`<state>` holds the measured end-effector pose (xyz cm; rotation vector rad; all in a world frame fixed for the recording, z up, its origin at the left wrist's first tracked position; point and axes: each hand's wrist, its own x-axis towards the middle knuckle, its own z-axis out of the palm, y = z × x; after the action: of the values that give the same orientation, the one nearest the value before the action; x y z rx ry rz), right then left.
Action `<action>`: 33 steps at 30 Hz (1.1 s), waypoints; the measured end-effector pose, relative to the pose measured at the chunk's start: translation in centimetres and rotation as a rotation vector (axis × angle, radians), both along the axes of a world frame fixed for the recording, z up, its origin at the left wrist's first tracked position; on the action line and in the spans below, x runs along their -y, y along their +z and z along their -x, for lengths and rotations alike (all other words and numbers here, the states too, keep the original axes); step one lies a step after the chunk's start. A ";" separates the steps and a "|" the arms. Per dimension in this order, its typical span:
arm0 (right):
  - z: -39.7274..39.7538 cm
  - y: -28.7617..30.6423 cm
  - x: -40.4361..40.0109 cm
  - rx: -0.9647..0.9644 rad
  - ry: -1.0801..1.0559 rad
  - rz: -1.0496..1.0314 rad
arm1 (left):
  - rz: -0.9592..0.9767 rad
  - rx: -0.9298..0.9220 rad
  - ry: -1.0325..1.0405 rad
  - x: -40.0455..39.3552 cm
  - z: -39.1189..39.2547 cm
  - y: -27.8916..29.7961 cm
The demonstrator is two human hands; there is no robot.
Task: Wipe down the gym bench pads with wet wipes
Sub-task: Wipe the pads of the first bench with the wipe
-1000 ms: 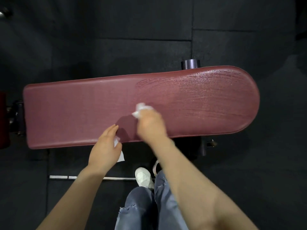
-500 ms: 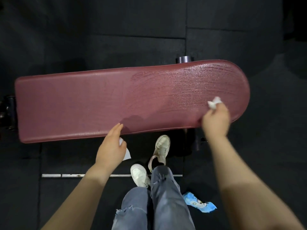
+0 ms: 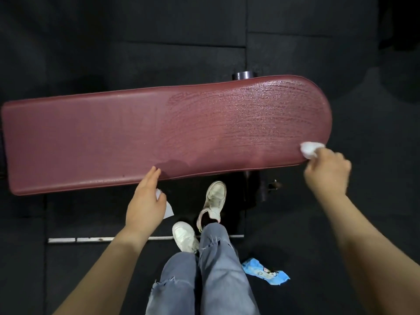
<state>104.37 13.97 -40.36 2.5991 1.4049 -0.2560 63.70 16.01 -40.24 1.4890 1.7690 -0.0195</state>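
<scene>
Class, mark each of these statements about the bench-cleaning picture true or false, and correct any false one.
1. The right hand holds a white wipe at the rounded end of the bench pad. True.
2. The wet streaks cover the pad's left half. False: they cover the right half.
3. A blue packet lies on the floor. True.
4. The left hand is empty. False: a bit of white paper shows in its grip.
</scene>
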 end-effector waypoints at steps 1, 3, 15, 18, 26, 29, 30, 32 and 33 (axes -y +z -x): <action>-0.2 -0.7 0.8 -0.018 -0.097 -0.013 | 0.000 0.004 -0.004 0.0 -0.1 0.0; 1.9 -2.3 1.2 -0.103 -0.200 -0.092 | 0.000 0.014 0.016 -0.1 -0.2 0.0; 28.7 -4.5 -1.8 -0.618 0.494 -0.173 | 0.004 0.070 0.155 -0.1 1.0 0.5; 27.0 -5.1 -1.8 -0.569 0.837 -0.169 | 0.007 0.074 0.190 0.2 1.4 0.6; 10.6 -2.6 -3.0 -0.238 0.393 -0.151 | 0.024 0.101 0.099 0.7 0.5 1.2; 3.9 -3.0 -0.1 -0.153 0.020 -0.202 | 0.035 0.118 0.069 0.6 0.0 1.2; 2.4 -3.2 0.6 -0.151 -0.121 -0.249 | 0.034 0.122 0.064 0.6 -0.2 1.1; 1.5 -3.8 1.3 -0.176 -0.331 -0.323 | 0.032 0.132 0.064 0.6 -0.4 1.1; 2.1 -4.0 1.1 -0.193 -0.383 -0.351 | 0.031 0.138 0.072 0.6 -0.5 1.0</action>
<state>102.32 12.86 -44.34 3.2071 1.0686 -0.3450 64.25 15.42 -39.24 1.3704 1.7023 0.0893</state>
